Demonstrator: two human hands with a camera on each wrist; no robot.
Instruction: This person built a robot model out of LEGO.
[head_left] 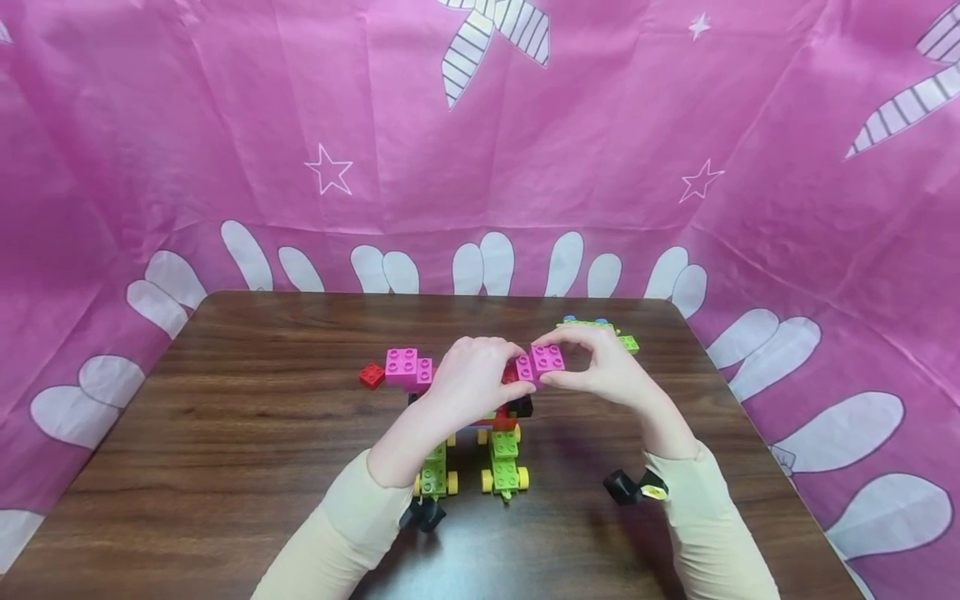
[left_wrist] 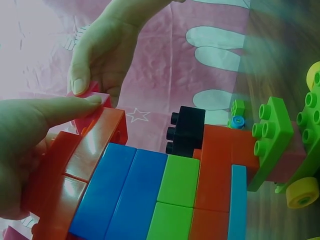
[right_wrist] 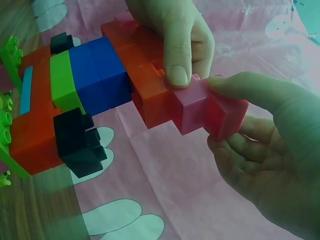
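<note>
A tall toy-brick figure stands on the table, with red bricks (right_wrist: pixel 152 97) at its top, blue bricks (left_wrist: pixel 122 190) below and a lime band (left_wrist: pixel 175 182). Its green legs (head_left: pixel 505 458) carry yellow wheels. My left hand (head_left: pixel 476 379) grips the figure's upper right side, its thumb pressing by an inner pink brick (right_wrist: pixel 190 111) joined to the red. Between thumb and fingers my right hand (head_left: pixel 600 362) pinches an outer pink brick (head_left: pixel 547 357), which touches the inner one. Similar pink bricks (head_left: pixel 401 365) project on the figure's left. The left hand hides much of the middle.
A loose red brick (head_left: pixel 372 375) lies left of the figure. Behind my right hand is a lime piece with blue parts (head_left: pixel 588 322). Black bricks (right_wrist: pixel 80 145) jut from the figure's sides. A pink patterned cloth (head_left: pixel 480 167) surrounds the wooden table (head_left: pixel 247 433).
</note>
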